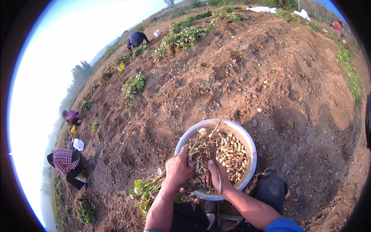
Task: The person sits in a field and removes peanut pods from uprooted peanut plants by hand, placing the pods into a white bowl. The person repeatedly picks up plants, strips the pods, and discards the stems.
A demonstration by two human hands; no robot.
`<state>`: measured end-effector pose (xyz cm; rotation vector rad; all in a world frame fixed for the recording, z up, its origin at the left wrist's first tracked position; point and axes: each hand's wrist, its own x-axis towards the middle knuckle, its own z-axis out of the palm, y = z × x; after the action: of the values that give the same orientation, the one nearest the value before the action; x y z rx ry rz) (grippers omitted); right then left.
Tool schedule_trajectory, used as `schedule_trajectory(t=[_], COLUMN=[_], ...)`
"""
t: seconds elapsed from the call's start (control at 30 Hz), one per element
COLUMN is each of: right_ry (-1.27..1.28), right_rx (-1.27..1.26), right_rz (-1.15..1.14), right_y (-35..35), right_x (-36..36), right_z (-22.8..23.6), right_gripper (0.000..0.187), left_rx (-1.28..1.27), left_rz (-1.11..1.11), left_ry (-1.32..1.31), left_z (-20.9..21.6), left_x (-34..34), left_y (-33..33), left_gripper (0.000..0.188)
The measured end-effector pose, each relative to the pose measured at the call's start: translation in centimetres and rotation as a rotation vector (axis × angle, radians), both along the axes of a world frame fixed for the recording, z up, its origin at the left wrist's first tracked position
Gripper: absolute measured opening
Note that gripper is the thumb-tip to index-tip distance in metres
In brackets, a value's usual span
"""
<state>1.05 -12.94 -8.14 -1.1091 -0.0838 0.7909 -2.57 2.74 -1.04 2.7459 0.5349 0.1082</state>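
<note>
A wide, pale basin [251, 143] stands in front of me, with many unshelled peanuts [232, 156] heaped in its right side. My left hand [178, 168] is closed around a bunch of peanut plants [198, 149], whose dry roots lean over the basin's left half. Leafy green tops [146, 193] of the bunch trail beside my left forearm. My right hand [219, 176] grips what look like dark scissors [212, 151], pointing up against the roots. Its fingers are partly hidden behind the handles and thumb.
Rough brown soil [232, 85] surrounds the basin, with rows of green plants [181, 38] farther off. At the left a person in a checked shirt [65, 159] bends low near a white bag [78, 144]. Other people work farther away. My knee [272, 187] is right of the basin.
</note>
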Motion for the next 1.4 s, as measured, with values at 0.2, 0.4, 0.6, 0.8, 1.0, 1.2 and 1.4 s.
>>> schedule_trajectory(t=[0.2, 0.4, 0.6, 0.8, 1.0, 1.2, 1.4], right_ry=[-0.187, -0.236, -0.168, -0.367, -0.327, -0.005, -0.020], right_rx=[-0.094, -0.151, -0.044, -0.090, -0.233, -0.174, -0.240], right_rz=[-0.073, -0.090, -0.145, -0.214, -0.047, 0.140, 0.213], right_y=[0.6, 0.9, 0.7, 0.8, -0.6, -1.1, -1.4], right_x=[0.0, 0.4, 0.6, 2.1, 2.2, 2.1, 2.1], right_z=[-1.3, -1.3, -1.2, -2.3, -2.6, -4.7, -4.5], right_gripper=[0.050, 0.051, 0.048, 0.049, 0.054, 0.050, 0.050], left_rx=[-0.103, -0.321, -0.659, -0.672, -0.427, -0.062, -0.128], left_rz=[0.015, -0.088, -0.148, -0.135, -0.145, -0.037, -0.057], left_ry=[0.066, -0.064, -0.051, 0.007, 0.095, 0.376, 0.349], left_z=[0.2, -0.1, -0.5, -0.7, -1.1, 0.4, -0.8], left_x=[0.4, 0.1, 0.4, 0.4, 0.1, 0.4, 0.4], left_y=[-0.2, 0.4, 1.1, 0.6, 1.4, 1.2, 2.2], left_gripper=[0.060, 0.052, 0.048, 0.046, 0.048, 0.056, 0.052])
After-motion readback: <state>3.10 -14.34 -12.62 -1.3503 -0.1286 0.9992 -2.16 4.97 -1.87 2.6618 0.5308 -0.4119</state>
